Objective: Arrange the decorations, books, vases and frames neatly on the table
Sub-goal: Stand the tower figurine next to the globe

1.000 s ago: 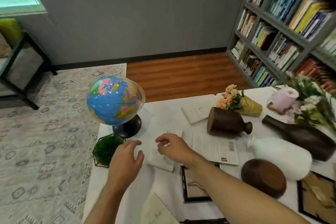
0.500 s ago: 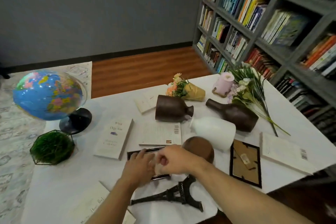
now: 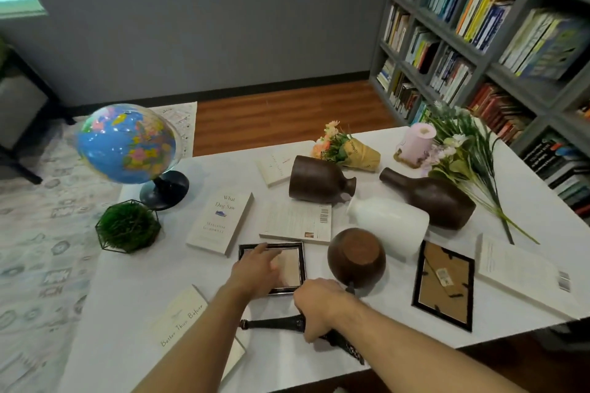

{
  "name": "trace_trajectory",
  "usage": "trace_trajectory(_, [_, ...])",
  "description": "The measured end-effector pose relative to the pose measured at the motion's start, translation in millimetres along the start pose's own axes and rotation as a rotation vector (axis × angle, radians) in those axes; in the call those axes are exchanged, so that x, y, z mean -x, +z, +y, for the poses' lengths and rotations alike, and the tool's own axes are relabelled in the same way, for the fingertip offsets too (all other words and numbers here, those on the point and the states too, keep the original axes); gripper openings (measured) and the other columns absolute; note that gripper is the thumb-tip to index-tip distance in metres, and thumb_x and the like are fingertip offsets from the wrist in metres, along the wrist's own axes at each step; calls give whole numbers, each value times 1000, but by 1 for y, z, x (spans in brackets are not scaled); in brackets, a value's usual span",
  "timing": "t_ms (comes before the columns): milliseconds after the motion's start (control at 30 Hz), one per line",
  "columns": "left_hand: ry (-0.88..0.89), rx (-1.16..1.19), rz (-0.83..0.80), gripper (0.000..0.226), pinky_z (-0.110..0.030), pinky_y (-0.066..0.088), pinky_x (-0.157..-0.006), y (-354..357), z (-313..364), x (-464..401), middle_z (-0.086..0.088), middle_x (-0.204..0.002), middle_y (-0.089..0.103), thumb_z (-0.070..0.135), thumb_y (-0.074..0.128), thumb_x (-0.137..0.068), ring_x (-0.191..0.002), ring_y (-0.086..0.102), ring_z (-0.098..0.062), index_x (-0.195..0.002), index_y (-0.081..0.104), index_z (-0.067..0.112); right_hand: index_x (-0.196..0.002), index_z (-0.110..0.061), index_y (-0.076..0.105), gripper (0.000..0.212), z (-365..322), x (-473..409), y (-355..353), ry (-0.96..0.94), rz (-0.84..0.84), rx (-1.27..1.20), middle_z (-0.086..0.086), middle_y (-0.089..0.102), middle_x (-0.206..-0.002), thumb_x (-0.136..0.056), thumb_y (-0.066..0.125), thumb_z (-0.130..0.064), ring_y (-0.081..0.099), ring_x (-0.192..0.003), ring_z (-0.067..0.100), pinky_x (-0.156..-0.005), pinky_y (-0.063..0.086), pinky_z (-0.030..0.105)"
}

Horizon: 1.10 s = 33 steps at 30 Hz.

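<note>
A small black picture frame (image 3: 292, 260) lies flat near the table's front, and my left hand (image 3: 255, 271) rests on it with fingers apart. A black Eiffel tower model (image 3: 271, 324) lies on its side just in front of the frame; my right hand (image 3: 317, 306) is closed around its middle. Three brown vases (image 3: 319, 180) (image 3: 431, 196) (image 3: 357, 257) and a white vase (image 3: 389, 222) lie tipped over in the middle. Books (image 3: 220, 220) (image 3: 297, 222) (image 3: 523, 274) (image 3: 182, 321) lie scattered. A second frame (image 3: 443, 284) lies face down at the right.
The white table (image 3: 134, 284) also holds a globe (image 3: 127, 143), a green moss ball in a wire cage (image 3: 127, 226), a wrapped bouquet (image 3: 348, 148), a pink candle (image 3: 415, 143) and loose flowers (image 3: 466, 156). A full bookshelf (image 3: 495, 29) stands to the right.
My right hand has moved from the frame down to the Eiffel tower model and closed on it. My left hand stays on the frame. The view has tilted slightly.
</note>
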<state>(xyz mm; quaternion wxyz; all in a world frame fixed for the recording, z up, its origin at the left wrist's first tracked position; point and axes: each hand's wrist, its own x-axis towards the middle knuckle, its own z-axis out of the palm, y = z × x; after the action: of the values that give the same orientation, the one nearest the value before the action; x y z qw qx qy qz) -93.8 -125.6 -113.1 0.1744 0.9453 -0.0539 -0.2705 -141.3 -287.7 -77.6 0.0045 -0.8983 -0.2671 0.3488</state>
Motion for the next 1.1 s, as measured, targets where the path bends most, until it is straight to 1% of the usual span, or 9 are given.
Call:
trace_trajectory(133, [70,118,166,46,-40,38,-112,-18,10,17,-2,-147,48,24,53,-94,-134,45,-21,-140,52,23,-67,-14,46,34,1,1,-16,26,4,-172,1,52,-69,-73,76,-28,50,-58,15,-49,38,25])
trace_trajectory(267, [126,147,388,36,-35,40,-107,-53,18,29,-1,-136,59,24,55,-95,-124,52,-20,-130,61,20,-62,-21,50,26,5,0,-46,54,51,-296,-3,53,-62,-70,73,-30,51,-54,13,-46,36,23])
trace_trajectory(333, [134,169,500,33,-36,39,-107,-72,17,33,-1,-134,61,25,54,-95,-124,52,-20,-126,63,20,-70,-19,63,20,6,-5,-62,66,107,-349,-2,60,-66,-70,74,-35,59,-61,14,-49,44,25])
trace_trajectory(400, [136,216,627,29,-36,41,-104,-88,9,36,-2,-129,62,21,54,-96,-121,53,-20,-122,66,18,-82,-17,72,27,8,-12,-74,85,182,-434,0,65,-71,-69,77,-41,65,-68,17,-54,50,27])
trace_trajectory(567, [-29,452,861,25,-25,37,-92,-102,-42,30,-1,-116,59,3,49,-92,-111,54,-20,-108,66,13,-89,-20,76,24,8,-31,-102,96,447,-614,-3,70,-76,-69,74,-33,66,-70,8,-59,56,27])
trace_trajectory(700, [-199,415,659,32,-28,37,-96,-77,-96,5,-8,-127,56,0,51,-88,-119,52,-24,-115,63,13,-97,-23,76,28,2,-54,-130,64,625,-691,-8,74,-83,-69,73,-29,67,-73,4,-70,60,33])
trace_trajectory(833, [-218,274,413,50,-38,35,-111,-60,-122,-27,-13,-150,42,24,58,-93,-133,43,-30,-142,49,20,-117,-26,71,43,-2,-79,-152,3,689,-728,-11,74,-99,-75,76,-23,67,-90,2,-82,54,22])
trace_trajectory(967, [-234,169,244,75,-42,30,-114,-58,-140,-59,-11,-163,15,48,63,-88,-144,26,-33,-153,27,35,-117,-32,68,40,-12,-115,-168,-54,720,-795,-25,67,-95,-81,74,-17,59,-91,-16,-76,40,0])
trace_trajectory(1100, [-156,250,224,75,-42,40,-108,-53,-142,-62,-7,-148,40,44,69,-84,-131,46,-31,-149,35,28,-118,-30,67,39,-22,-145,-179,-72,780,-841,-20,69,-101,-84,73,-12,61,-96,-7,-79,43,2])
